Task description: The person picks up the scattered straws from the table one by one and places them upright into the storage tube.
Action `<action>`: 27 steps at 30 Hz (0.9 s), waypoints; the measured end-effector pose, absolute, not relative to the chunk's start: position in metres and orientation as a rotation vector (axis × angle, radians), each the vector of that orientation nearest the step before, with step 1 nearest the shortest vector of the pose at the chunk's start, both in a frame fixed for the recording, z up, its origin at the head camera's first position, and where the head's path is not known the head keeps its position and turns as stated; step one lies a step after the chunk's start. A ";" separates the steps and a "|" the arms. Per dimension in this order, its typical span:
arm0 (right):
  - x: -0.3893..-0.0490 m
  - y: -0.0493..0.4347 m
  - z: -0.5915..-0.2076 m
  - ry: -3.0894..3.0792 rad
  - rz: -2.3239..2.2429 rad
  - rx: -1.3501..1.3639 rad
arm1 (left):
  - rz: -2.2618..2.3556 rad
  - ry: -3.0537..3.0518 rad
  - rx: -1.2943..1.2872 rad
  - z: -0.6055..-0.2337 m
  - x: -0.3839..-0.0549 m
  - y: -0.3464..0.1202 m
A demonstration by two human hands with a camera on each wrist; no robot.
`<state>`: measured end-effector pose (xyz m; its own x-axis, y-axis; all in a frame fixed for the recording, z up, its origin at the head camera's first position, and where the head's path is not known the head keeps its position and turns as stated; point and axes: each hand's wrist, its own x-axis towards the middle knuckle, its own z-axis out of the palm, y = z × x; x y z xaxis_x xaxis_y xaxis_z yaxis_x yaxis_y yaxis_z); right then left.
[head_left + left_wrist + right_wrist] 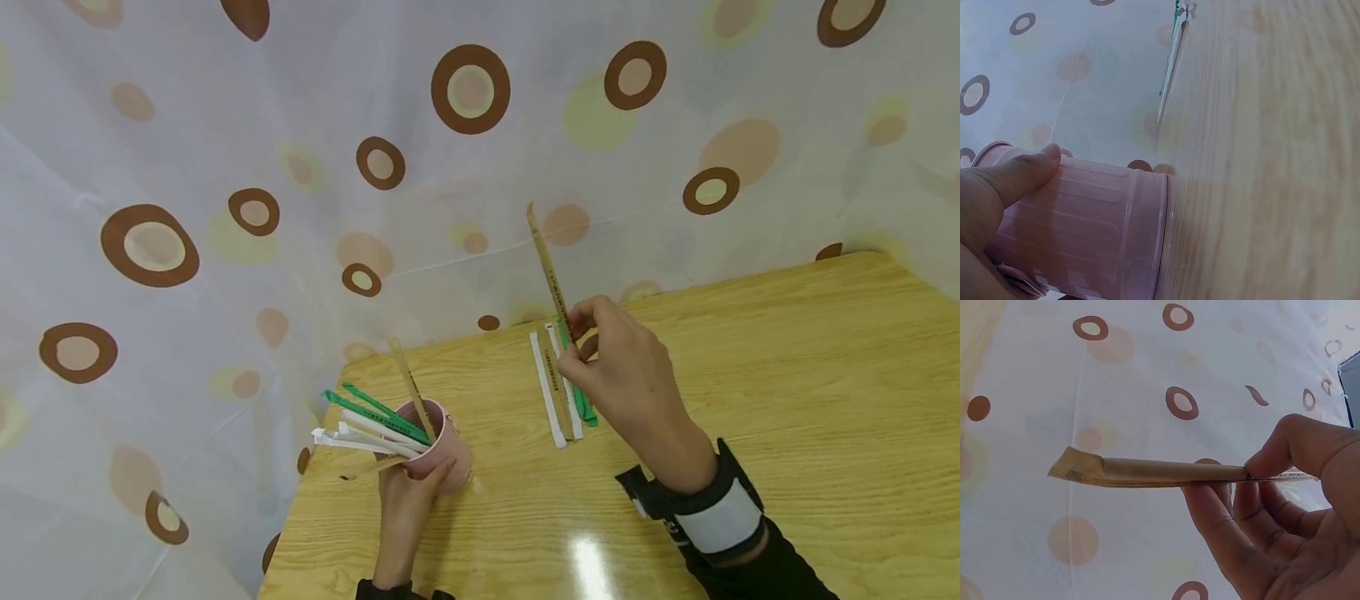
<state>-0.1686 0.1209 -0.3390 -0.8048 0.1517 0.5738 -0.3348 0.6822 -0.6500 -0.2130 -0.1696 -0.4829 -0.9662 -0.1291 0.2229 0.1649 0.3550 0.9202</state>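
My right hand (630,371) pinches a brown paper-wrapped straw (550,271) between thumb and fingers, holding it up above the table. In the right wrist view the straw (1166,473) lies crosswise, its wrapper's flattened end to the left. On the table under that hand, wrapped straws lie side by side: a white straw (547,387) at the left, a brown one (556,387), another white and green at the right. With thumb and fingers round its side, my left hand (408,500) grips a pink cup (456,468), tilted left. Green straws (375,412), white straws (367,442) and brown ones poke out of it.
The wooden table (787,400) stretches away to the right. Behind it and at the left hangs a pale sheet (315,108) with brown, yellow and peach circles. A black and white band (720,517) wraps the right wrist.
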 end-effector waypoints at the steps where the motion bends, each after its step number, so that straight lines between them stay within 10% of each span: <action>1: -0.167 0.121 -0.338 -2.278 1.040 0.145 | -1.649 -2.362 -0.032 -0.483 -0.213 -0.169; 27: -0.165 0.111 -0.340 -2.252 1.106 0.229 | -1.686 -2.356 -0.029 -0.482 -0.213 -0.169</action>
<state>-0.1653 0.1107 -0.3400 -0.7976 0.1091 0.5933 -0.4030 0.6355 -0.6586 -0.2130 -0.1690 -0.4818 -0.9701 -0.1246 0.2083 0.1569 0.3329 0.9298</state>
